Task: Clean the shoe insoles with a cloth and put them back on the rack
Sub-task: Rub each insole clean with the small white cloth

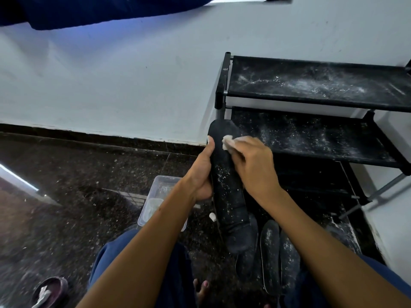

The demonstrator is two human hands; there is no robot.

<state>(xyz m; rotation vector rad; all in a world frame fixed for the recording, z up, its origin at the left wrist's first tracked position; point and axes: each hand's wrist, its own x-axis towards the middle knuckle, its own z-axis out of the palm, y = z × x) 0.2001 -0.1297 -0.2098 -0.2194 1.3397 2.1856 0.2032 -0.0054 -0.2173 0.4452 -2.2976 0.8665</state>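
Here the left hand point(201, 172) grips the insole point(226, 185) while right hand point(251, 165) fingers press a cloth point(227, 142) onto it.

Head camera looks down, close over both forearms.

The cloth point(227, 142) is mostly hidden under the right hand point(251, 165), and the rack point(311, 103) is cut off at three o'clock.

Both bare forearms reach forward. The left hand point(200, 172) curls in a grip, thumb extended far; the right hand point(251, 165) presses palm-down, fingers bent.
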